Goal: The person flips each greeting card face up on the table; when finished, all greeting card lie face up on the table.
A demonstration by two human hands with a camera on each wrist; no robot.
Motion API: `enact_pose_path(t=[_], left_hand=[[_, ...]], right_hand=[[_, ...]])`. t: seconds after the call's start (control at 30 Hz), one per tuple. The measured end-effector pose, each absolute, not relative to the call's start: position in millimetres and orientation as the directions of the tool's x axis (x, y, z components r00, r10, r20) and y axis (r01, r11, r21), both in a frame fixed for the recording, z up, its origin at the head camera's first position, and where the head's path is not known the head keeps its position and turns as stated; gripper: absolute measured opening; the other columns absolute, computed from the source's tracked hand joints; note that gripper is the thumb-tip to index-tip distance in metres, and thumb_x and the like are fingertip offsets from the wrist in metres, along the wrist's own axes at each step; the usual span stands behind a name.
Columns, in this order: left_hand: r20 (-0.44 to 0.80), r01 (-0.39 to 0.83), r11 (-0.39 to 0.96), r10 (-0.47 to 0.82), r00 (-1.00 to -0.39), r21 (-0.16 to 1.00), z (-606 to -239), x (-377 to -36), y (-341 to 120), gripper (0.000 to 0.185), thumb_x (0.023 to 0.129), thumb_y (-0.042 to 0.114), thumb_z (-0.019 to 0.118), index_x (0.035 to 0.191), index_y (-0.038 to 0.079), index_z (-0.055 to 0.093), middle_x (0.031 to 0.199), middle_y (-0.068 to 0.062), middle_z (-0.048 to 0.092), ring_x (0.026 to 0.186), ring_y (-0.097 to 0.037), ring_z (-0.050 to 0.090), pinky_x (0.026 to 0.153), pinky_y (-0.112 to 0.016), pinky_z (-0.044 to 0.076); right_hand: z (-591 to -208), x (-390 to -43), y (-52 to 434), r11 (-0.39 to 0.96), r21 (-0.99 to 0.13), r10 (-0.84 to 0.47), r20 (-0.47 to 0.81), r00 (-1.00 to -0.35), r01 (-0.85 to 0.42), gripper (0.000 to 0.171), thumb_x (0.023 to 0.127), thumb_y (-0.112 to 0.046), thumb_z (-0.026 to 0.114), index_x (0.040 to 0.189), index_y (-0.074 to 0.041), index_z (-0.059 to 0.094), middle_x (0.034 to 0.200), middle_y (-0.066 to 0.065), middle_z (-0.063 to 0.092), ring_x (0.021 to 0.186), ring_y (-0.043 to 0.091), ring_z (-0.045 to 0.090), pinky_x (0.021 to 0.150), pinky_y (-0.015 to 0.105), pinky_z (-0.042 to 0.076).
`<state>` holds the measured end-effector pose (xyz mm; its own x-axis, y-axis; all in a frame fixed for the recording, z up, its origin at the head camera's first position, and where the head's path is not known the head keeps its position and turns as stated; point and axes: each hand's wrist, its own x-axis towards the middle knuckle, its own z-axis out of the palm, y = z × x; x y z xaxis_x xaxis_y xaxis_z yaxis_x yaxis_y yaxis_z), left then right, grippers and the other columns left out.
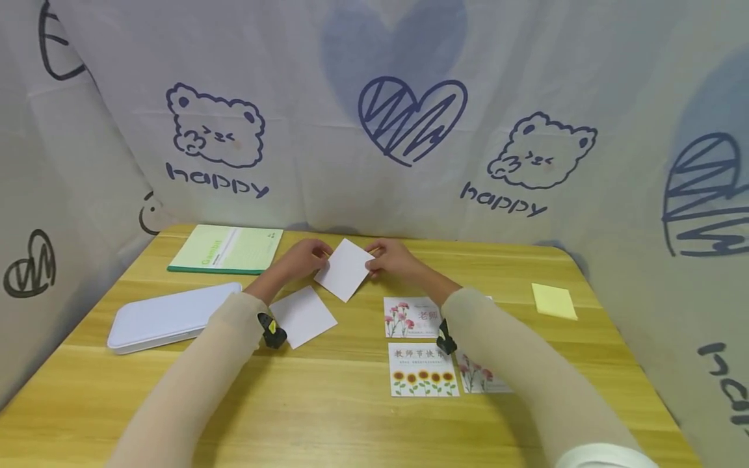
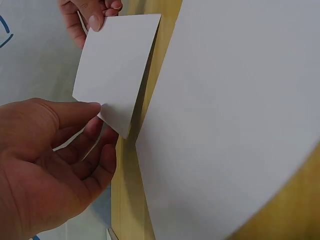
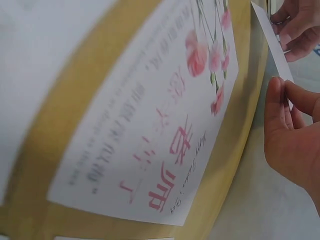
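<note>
Both hands hold one white square card (image 1: 345,270) near the back of the table, a corner pointing down toward me. My left hand (image 1: 305,258) pinches its left edge between thumb and fingers. On the opposite edge my right hand (image 1: 393,259) grips it, thumb on the white face. In the left wrist view the card (image 2: 117,65) stands tilted, with the left thumb (image 2: 80,112) pressed near its lower edge. A second white card (image 1: 304,316) lies on the table below the left hand. In the right wrist view the held card (image 3: 272,42) shows nearly edge-on.
A green-spined notebook (image 1: 228,249) and a pale blue case (image 1: 170,315) lie at left. Flower-printed cards, including a sunflower card (image 1: 424,370) and carnation cards (image 1: 404,318), lie under the right forearm. A yellow sticky note (image 1: 554,301) is at right. Printed cloth (image 1: 328,162) hangs behind.
</note>
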<state>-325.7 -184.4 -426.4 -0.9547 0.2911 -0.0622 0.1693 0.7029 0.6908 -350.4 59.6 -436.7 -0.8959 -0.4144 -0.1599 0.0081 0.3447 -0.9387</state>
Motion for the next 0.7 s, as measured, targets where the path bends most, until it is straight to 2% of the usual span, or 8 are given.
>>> enact_pose_path(t=[0.13,0.3,0.5,0.7], left_hand=[[-0.104,0.136,0.689,0.294,-0.95,0.712,-431.3,-315.1,-189.2,0.026,0.097,0.006,0.059,0.122,-0.002,0.064,0.108,-0.016,0.064,0.092,-0.022,0.059,0.078,-0.029,0.05],[-0.154,0.108,0.658,0.328,-0.932,0.746,-437.4,-299.9,-190.4,0.025,0.096,0.006,0.062,0.119,-0.002,0.064,0.099,-0.012,0.064,0.081,-0.016,0.059,0.07,-0.025,0.05],[-0.156,0.117,0.654,0.344,-0.926,0.747,-435.2,-277.9,-188.7,0.024,0.095,0.005,0.063,0.117,-0.003,0.064,0.098,-0.012,0.063,0.08,-0.016,0.058,0.07,-0.025,0.049],[-0.158,0.115,0.639,0.353,-0.922,0.76,-430.1,-259.4,-190.0,0.024,0.095,0.004,0.063,0.117,-0.003,0.063,0.102,-0.012,0.064,0.084,-0.016,0.059,0.073,-0.026,0.052]], right_hand=[[-437.6,-336.1,57.5,0.371,-0.929,-0.456,-0.167,-0.874,-0.016,0.037,0.091,0.003,0.068,0.127,0.006,0.056,0.092,0.013,0.066,0.065,0.016,0.066,0.067,0.029,0.059],[-438.7,-318.7,57.5,0.38,-0.925,-0.46,-0.211,-0.862,0.024,0.037,0.09,0.006,0.068,0.125,0.006,0.057,0.087,0.011,0.064,0.064,0.016,0.065,0.066,0.03,0.059],[-435.5,-300.6,58.0,0.416,-0.909,-0.473,-0.216,-0.854,0.0,0.036,0.088,0.008,0.069,0.122,0.006,0.058,0.084,0.009,0.061,0.063,0.016,0.065,0.065,0.03,0.06],[-425.2,-282.0,64.6,0.396,-0.917,-0.534,-0.192,-0.823,-0.042,0.034,0.089,0.005,0.069,0.121,0.005,0.058,0.086,0.009,0.062,0.067,0.018,0.066,0.072,0.037,0.061]])
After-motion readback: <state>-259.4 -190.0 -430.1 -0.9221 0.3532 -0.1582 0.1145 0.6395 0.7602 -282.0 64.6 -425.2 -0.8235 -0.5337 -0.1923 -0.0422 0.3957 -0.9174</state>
